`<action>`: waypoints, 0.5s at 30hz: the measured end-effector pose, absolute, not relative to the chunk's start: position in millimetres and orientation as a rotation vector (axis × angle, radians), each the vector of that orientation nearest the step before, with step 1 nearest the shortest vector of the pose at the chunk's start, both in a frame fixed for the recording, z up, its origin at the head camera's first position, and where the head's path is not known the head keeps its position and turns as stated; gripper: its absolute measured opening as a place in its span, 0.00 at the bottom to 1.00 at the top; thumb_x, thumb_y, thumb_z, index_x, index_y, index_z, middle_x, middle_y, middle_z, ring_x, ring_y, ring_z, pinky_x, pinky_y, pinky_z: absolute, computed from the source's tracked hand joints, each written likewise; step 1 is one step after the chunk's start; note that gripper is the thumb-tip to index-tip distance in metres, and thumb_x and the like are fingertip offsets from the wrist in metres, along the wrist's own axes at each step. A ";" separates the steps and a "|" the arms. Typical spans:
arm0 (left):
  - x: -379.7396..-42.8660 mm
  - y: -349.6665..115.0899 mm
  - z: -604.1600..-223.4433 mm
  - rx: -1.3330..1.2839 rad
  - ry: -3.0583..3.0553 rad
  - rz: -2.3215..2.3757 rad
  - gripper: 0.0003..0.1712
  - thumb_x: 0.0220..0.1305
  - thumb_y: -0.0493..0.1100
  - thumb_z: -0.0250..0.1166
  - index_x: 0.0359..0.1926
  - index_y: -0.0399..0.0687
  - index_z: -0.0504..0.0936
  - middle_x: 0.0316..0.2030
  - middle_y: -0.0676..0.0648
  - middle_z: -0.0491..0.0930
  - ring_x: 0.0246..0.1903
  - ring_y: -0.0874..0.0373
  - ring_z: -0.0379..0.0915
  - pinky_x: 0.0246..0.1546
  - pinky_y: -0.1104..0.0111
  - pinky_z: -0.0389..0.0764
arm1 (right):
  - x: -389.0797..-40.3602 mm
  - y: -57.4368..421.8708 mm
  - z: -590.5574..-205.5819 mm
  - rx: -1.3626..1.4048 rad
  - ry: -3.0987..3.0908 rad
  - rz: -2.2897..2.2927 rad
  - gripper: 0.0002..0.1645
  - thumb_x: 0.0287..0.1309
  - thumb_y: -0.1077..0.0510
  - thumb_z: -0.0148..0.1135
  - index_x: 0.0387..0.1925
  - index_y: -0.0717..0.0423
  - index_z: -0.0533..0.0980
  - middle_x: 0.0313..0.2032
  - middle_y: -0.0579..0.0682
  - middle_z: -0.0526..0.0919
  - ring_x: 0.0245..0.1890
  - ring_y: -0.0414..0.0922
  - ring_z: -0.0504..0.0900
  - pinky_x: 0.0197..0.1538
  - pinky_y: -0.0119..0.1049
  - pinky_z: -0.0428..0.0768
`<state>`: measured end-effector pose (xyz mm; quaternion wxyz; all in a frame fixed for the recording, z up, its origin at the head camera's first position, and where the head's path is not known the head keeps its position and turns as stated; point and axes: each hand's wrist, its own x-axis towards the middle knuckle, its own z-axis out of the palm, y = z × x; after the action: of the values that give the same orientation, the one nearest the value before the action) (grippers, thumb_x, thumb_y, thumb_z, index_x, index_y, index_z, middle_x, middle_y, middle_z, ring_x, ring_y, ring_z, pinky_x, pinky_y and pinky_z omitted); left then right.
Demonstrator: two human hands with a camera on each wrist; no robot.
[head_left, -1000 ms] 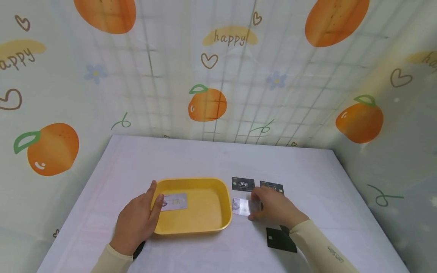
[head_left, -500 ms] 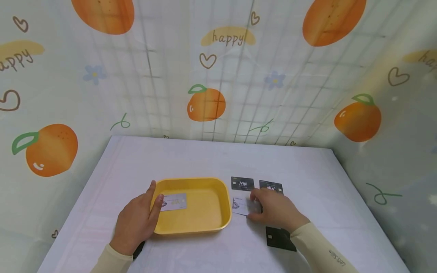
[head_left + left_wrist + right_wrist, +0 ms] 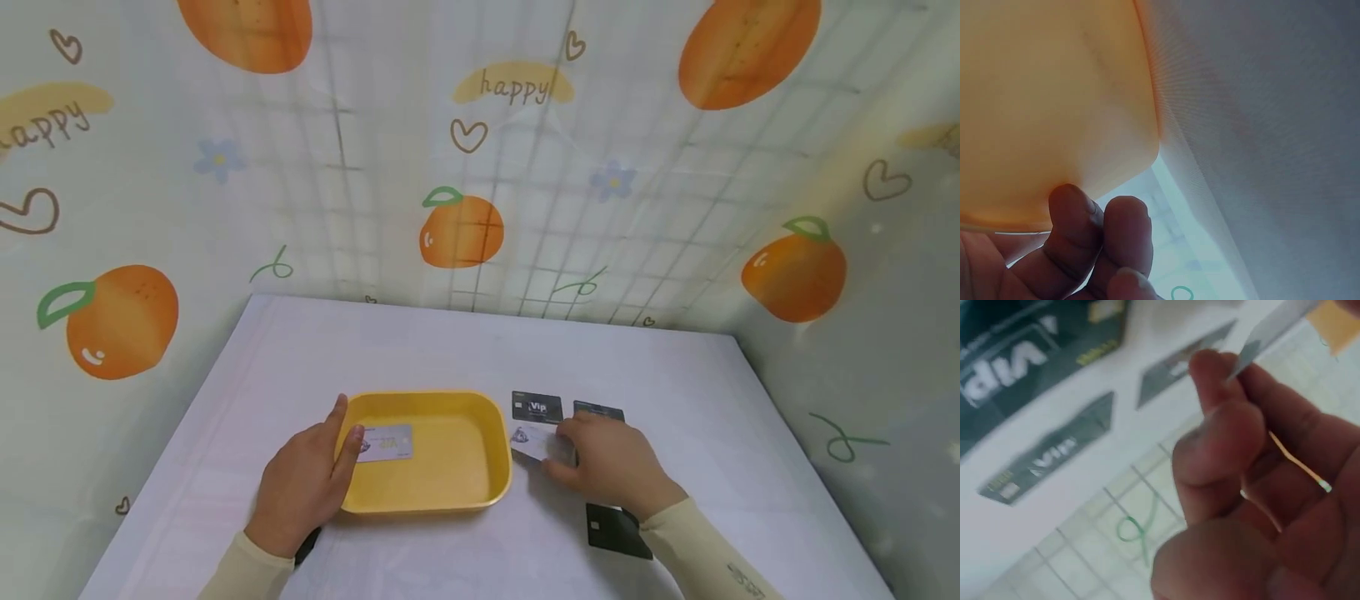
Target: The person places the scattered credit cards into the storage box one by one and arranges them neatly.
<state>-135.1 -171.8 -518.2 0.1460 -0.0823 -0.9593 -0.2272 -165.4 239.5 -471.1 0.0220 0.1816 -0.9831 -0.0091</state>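
My left hand [image 3: 303, 483] holds the left side of a shallow yellow tray [image 3: 457, 500], thumb over the rim. In the left wrist view, curled fingers [image 3: 1129, 228] lie against the tray's outer wall [image 3: 1085, 94]. Inside the tray, by the thumb, lies a silver VIP card [image 3: 390, 442]. My right hand [image 3: 611, 458], right of the tray, pinches another silver card [image 3: 536, 442] between thumb and fingers. That card is tilted, its near edge raised over the table. The right wrist view shows a strip of the silver card [image 3: 1279, 331] at the fingertips.
Two dark VIP cards lie behind the right hand: a left one [image 3: 537, 407] and a partly covered right one [image 3: 600, 409]. Nearer the front is a further black card [image 3: 617, 532], partly under the right sleeve. Something black [image 3: 307, 546] shows beside the left wrist on the white table [image 3: 450, 342].
The silver card in my right hand has tipped up off the table, where it lay flat a second ago. My left hand and the tray stay in place.
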 end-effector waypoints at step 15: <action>-138.3 -174.6 -517.5 -0.249 -2.767 -0.665 0.39 0.76 0.66 0.42 0.74 0.47 0.63 0.33 0.51 0.81 0.38 0.53 0.80 0.32 0.57 0.80 | -173.7 201.1 -420.9 0.614 -2.797 -0.081 0.26 0.48 0.33 0.63 0.22 0.51 0.73 0.20 0.43 0.67 0.19 0.41 0.66 0.15 0.33 0.66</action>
<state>-138.3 -174.6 -517.5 0.1419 -0.0864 -0.9588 -0.2304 -173.7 201.1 -420.9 0.1378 0.2123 -0.9670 -0.0279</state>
